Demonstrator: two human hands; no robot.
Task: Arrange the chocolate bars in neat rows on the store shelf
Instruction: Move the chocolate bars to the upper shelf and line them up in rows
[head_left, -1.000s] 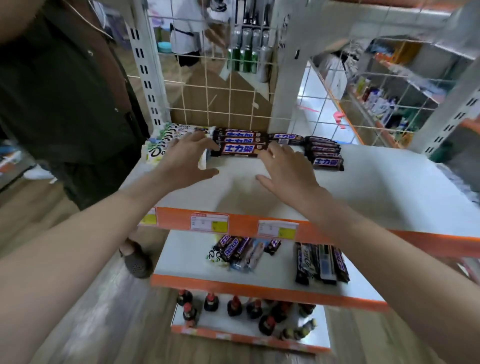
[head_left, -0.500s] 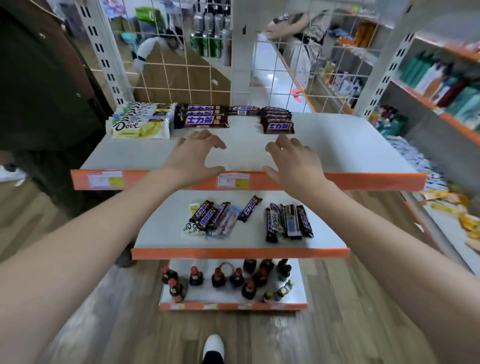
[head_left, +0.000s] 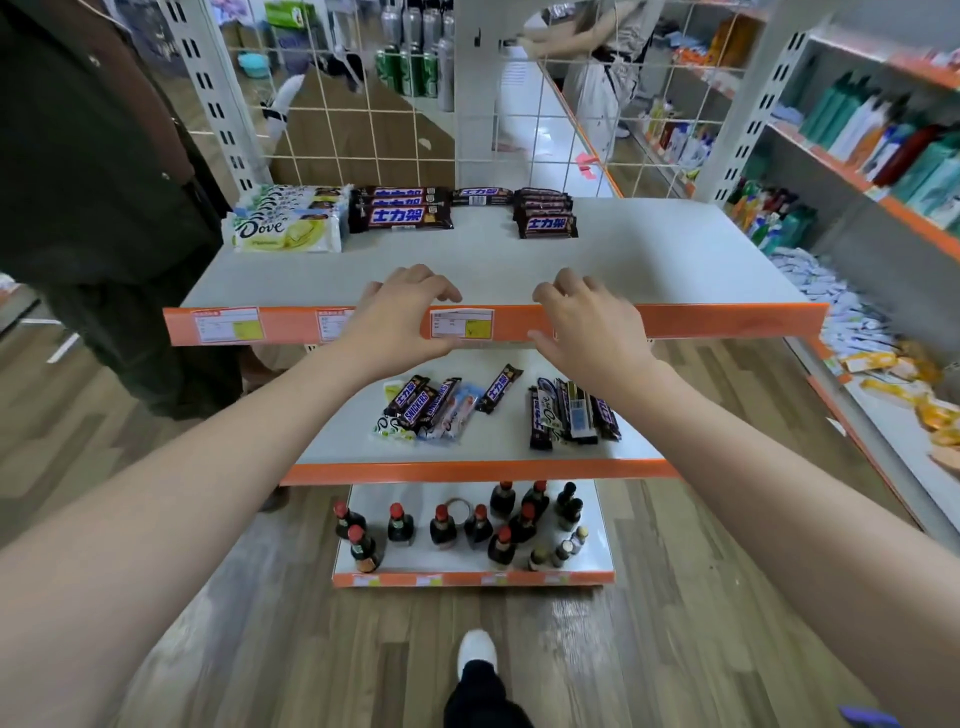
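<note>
At the back of the top shelf (head_left: 649, 265) stand rows of chocolate: a stack of Dove bars (head_left: 285, 221) at the left, Snickers bars (head_left: 402, 208) beside them, one single bar (head_left: 480, 196), and another Snickers stack (head_left: 545, 213). On the middle shelf (head_left: 498, 447) lie two loose heaps of bars, a left heap (head_left: 431, 408) and a right heap (head_left: 571, 413). My left hand (head_left: 400, 317) and my right hand (head_left: 587, 322) hover empty over the top shelf's orange front edge, fingers loosely curled.
The bottom shelf holds several dark bottles (head_left: 467, 525). A person in dark clothes (head_left: 88, 182) stands close at the left. A wire grid (head_left: 363, 119) backs the shelf. At the right, more shelves carry bottles (head_left: 883, 140) and packets (head_left: 841, 312). My foot (head_left: 475, 654) is on the wood floor.
Both hands have drawn back from the chocolate rows at the rear to the shelf's front edge, holding nothing. The view has pulled away and tilted down, showing more floor.
</note>
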